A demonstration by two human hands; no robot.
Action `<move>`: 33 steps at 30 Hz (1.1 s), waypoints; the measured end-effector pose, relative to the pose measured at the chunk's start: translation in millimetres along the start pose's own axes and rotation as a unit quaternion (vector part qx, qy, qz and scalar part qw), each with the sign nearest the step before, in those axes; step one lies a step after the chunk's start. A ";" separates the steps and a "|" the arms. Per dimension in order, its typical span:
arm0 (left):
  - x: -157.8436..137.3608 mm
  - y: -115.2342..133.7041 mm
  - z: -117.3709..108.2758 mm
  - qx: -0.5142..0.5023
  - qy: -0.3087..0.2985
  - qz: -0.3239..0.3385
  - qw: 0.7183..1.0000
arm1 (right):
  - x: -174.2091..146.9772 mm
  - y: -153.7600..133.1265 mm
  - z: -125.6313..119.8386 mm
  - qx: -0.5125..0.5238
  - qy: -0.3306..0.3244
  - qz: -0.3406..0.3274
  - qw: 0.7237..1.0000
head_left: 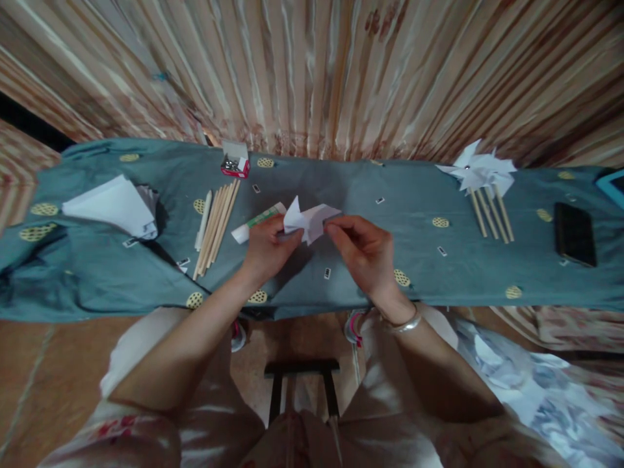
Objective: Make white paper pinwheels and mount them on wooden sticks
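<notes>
A white paper pinwheel, partly folded into shape, is held above the middle of the cloth-covered table. My left hand grips its left side, thumb across the front. At its right edge, my right hand has thumb and forefinger pinched together; the fingertips meet the paper's right part, and any small thing between them is hidden. Just behind my left hand lies a white and green glue stick. Left of that is a row of thin wooden sticks.
A red box of metal pins stands at the back. Folded white paper is stacked at left. Finished pinwheels on sticks and a black phone lie at right. A clear bag of white paper is low right.
</notes>
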State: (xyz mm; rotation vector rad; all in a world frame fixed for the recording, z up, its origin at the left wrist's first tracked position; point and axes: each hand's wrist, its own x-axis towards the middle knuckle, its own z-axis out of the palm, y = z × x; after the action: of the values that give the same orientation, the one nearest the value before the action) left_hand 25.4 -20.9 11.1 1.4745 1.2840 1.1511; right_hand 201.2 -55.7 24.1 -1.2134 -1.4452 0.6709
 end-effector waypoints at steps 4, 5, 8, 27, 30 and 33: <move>4.4 -7.8 -7.3 0.178 -0.042 0.155 0.971 | 7.4 -2.7 -0.9 0.174 -0.059 0.170 0.968; 4.6 -9.7 -8.0 0.203 -0.050 0.181 0.961 | 8.9 -3.4 -1.2 0.199 -0.067 0.199 0.957; 2.1 -12.1 -6.9 0.215 -0.054 0.188 0.957 | 11.9 -4.1 -1.9 0.236 -0.081 0.255 0.934; -11.5 0.4 13.4 -0.185 -0.051 -0.181 0.965 | 9.8 15.6 5.7 0.186 -0.052 0.175 0.966; -12.3 0.4 13.8 -0.186 -0.052 -0.185 0.963 | 9.8 14.1 6.3 0.184 -0.047 0.159 0.969; -13.0 -0.1 13.8 -0.187 -0.058 -0.193 0.961 | 9.9 13.5 7.0 0.174 -0.045 0.148 0.973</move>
State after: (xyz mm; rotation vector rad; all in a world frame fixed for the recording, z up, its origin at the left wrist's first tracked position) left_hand 38.2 -34.2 6.6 0.9484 1.1337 0.9661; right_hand 199.8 -40.8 13.9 -1.1393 -1.1650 1.1460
